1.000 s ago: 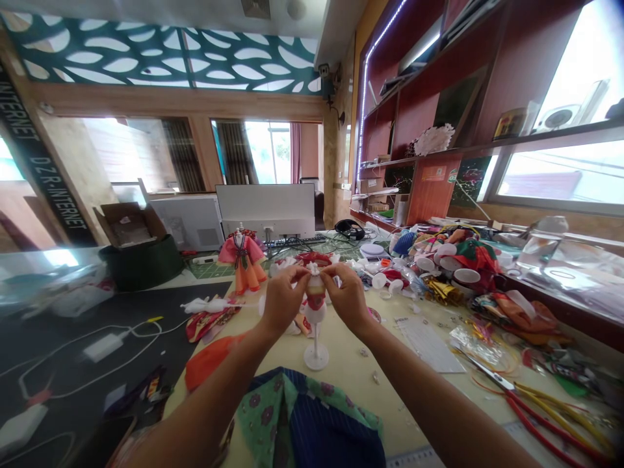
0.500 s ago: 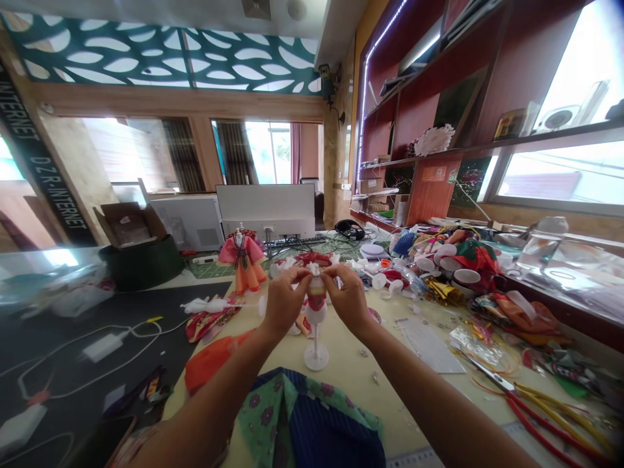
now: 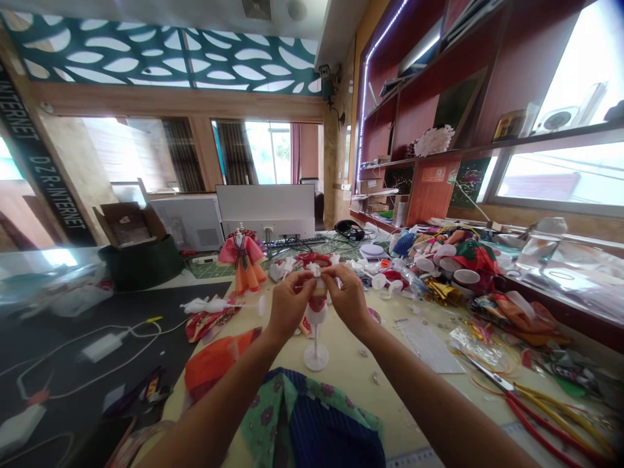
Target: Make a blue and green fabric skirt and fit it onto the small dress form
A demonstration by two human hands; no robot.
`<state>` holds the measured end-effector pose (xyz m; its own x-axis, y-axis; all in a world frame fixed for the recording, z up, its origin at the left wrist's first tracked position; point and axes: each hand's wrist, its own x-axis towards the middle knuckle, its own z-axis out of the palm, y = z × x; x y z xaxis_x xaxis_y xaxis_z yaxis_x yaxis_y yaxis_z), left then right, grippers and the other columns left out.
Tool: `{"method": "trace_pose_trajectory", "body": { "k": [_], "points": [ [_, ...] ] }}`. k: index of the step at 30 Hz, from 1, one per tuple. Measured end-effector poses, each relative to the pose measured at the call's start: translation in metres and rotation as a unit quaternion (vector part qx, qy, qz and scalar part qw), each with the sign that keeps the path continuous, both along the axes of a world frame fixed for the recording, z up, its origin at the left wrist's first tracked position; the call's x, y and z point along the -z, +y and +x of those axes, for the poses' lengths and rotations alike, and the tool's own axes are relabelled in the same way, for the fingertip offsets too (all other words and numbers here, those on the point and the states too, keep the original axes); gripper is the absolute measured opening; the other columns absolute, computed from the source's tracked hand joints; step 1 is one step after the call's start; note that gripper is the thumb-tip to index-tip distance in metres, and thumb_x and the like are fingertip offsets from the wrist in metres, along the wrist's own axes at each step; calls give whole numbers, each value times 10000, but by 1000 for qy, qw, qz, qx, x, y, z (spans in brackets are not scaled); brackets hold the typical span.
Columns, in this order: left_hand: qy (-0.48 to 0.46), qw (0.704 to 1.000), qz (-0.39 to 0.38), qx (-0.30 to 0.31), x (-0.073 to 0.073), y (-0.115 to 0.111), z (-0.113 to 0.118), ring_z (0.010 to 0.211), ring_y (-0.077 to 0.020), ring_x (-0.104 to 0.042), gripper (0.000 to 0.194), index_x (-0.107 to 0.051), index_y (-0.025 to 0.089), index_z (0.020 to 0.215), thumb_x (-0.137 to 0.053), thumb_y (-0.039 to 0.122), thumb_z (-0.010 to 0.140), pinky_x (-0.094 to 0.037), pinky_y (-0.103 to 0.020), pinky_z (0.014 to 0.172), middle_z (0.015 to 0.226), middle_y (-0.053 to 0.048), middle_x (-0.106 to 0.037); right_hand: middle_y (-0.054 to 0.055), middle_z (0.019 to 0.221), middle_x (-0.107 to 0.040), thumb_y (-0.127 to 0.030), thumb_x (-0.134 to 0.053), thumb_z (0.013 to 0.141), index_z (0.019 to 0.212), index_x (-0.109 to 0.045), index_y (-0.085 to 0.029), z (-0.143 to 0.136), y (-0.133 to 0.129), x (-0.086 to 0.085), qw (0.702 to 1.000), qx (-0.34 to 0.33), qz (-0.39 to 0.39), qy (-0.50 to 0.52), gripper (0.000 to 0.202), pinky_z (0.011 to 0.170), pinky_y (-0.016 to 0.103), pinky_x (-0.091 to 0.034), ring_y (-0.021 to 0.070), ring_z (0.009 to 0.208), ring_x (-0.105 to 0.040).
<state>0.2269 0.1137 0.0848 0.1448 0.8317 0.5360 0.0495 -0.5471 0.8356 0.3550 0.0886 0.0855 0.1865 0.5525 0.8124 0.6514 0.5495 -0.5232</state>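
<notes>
A small white doll figure stands upright on a thin post with a round white base, in the middle of the table. Pale and red cloth wraps its upper body. My left hand pinches at the top of the figure from the left. From the other side my right hand pinches there too, thumb and forefinger together. The fingers partly cover the cloth, so its edge between them is unclear. Nearer me lies folded fabric, dark blue with a green floral border.
A finished-looking doll in a pink and orange dress stands back left. Another white doll lies on red cloth. Orange fabric is beside my left forearm. Red-handled scissors, a paper sheet and heaped scraps occupy the right.
My left hand has shifted slightly to the right and its fingers have curled in more around the figure's top. The right hand has barely moved; the stand stays put.
</notes>
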Motion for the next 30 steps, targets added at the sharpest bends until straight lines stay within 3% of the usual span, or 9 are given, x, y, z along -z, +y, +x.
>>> {"method": "trace_pose_trajectory", "body": {
  "k": [12, 30],
  "points": [
    [-29, 999, -33, 23, -1, -2, -1, 687, -169, -680, 238, -660, 140, 925, -644, 279, 732, -558, -252, 594, 815, -53, -706, 35, 796, -640, -221, -545, 775, 795, -586, -199, -1, 1, 2, 998, 1, -18, 55, 52, 741, 338, -453, 190, 755, -585],
    [-32, 999, -33, 20, -3, -5, -1, 671, -158, -669, 222, -654, 133, 914, -645, 259, 731, -540, -237, 588, 802, -45, -696, 33, 787, -631, -167, -507, 775, 744, -614, -199, -1, 0, 0, 999, -39, 1, 32, 116, 778, 326, -438, 185, 794, -571]
  ]
}}
